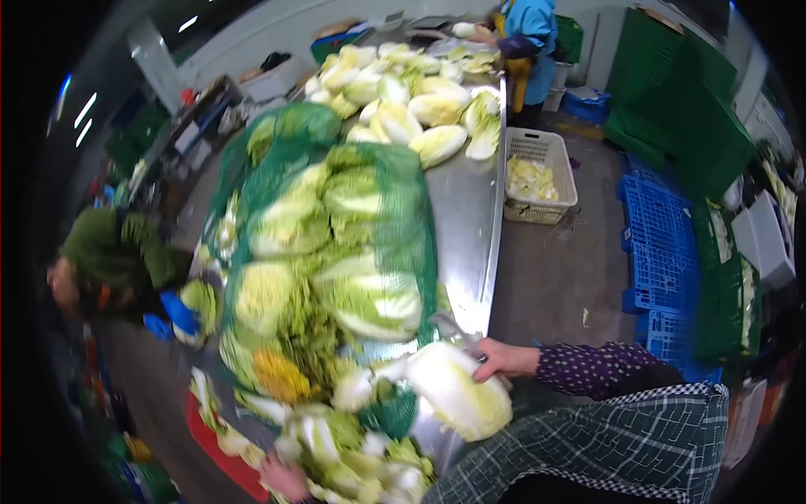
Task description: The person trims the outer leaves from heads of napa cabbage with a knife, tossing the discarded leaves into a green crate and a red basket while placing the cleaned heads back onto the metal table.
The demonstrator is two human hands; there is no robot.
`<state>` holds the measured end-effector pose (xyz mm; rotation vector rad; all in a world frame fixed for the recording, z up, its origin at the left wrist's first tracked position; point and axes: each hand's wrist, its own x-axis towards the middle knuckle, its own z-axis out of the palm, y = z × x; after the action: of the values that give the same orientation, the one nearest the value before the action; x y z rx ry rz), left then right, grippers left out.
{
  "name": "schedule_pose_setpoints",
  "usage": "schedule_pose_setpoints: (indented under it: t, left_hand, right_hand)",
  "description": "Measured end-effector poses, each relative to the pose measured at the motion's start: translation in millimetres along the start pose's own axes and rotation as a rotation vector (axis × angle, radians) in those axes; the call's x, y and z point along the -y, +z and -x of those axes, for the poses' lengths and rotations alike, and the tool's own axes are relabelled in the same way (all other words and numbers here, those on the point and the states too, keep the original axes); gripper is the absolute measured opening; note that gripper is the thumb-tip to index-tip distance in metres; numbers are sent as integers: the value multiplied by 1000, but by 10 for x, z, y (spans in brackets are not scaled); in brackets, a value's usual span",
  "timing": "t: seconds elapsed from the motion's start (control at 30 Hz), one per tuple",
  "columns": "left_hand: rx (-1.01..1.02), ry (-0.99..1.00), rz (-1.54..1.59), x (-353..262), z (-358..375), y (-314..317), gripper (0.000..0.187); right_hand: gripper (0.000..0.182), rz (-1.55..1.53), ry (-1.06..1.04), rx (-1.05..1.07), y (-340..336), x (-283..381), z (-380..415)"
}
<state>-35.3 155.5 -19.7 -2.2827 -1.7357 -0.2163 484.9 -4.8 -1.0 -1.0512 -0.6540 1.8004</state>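
Note:
My right hand (504,361) is closed around the handle of a knife (452,328), its blade pointing up and left. Just below that hand, a pale Chinese cabbage (462,393) lies tilted at the table's near edge. My left hand (285,477) is at the bottom of the view, beside a heap of loose cabbage leaves (344,454); blur and leaves hide its fingers. Ahead of both hands, a green mesh sack (403,197) full of Chinese cabbages lies on the metal table (466,227). A bunched piece of green netting (390,412) sits between my hands.
More Chinese cabbages (395,122) are piled at the far end. A cream crate (541,210) with leaves stands right of the table, near blue pallets (667,244). A person in green (117,252) with blue gloves works at the left; another in blue (529,29) stands far off.

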Motion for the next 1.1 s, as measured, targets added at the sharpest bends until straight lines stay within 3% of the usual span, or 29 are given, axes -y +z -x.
schedule_pose_setpoints:
  t: [0.07, 0.13, 0.2, 0.23, 0.3, 0.33, 0.37, 0.4, 0.47, 0.53, 0.57, 0.6, 0.63, 0.67, 0.73, 0.83, 0.87, 0.93, 1.07, 1.1]
  left_hand:
    - [48, -88, -17, -294, 354, -111, 52]
    - [59, -165, -24, -738, 570, -71, 66]
    - [-52, -13, 271, -1275, 630, 81, 66]
    - [-71, -12, 273, -1504, 560, 130, 66]
    - [15, 164, 409, -2004, 314, 40, 66]
    - [65, 249, 472, -2254, 161, -52, 65]
    - [121, 331, 534, -2467, 21, -155, 65]
    - [188, 405, 598, -2610, -71, -259, 65]
    - [180, 474, 374, -2773, -182, -398, 57]
    - [241, 383, 285, -2628, 18, -16, 71]
    - [187, 362, 241, -2565, 79, 8, 69]
    - [152, 312, 179, -2458, 104, 10, 68]
    - [294, 187, 266, -2366, 244, 139, 70]
    - [321, 173, 248, -2159, 368, 258, 67]
    - [377, 128, 285, -1836, 453, 179, 61]
    - [261, 104, 182, -1357, 500, 119, 69]
    - [245, 80, 145, -1236, 863, 378, 72]
    - [196, 12, 118, -859, 1073, 437, 72]
    - [130, -237, 115, -67, 1580, 718, 58]
    - [268, -357, 91, 54, 1704, 771, 50]
  right_hand:
    - [60, -274, -150, -137, -460, -202, -99]
    - [55, -484, -138, -208, -926, -141, -282]
    - [47, -539, -273, -317, -1178, 473, -391]
    - [46, -470, -323, -381, -1369, 757, -549]
    - [47, -496, -426, -254, -1850, 1475, -1055]
    - [46, -240, -651, -423, -1615, 2070, -1102]
    - [49, -222, -731, -499, -2427, 2325, -1697]
    - [52, -197, -649, -687, -2287, 2806, -1704]
    - [54, -247, -793, -764, -2040, 3274, -1898]
    - [51, 85, -743, -756, -1614, 3202, -2016]
    - [39, 187, -729, -649, -1500, 3035, -2056]
    - [30, 517, -728, -569, -1607, 2801, -2040]
    - [24, 833, -740, -417, -1250, 2678, -2081]
    - [28, 461, -673, -385, -840, 2509, -1867]
    - [37, 694, -727, -502, -371, 2059, -1806]
    - [38, 743, -612, -374, -21, 1654, -1728]
    - [39, 710, -530, -378, -29, 1165, -1531]
    - [37, 739, -523, -316, 2, 845, -1451]
    - [36, 734, -343, -260, 172, 370, -1220]
    - [35, 754, -315, -256, 186, 291, -1136]
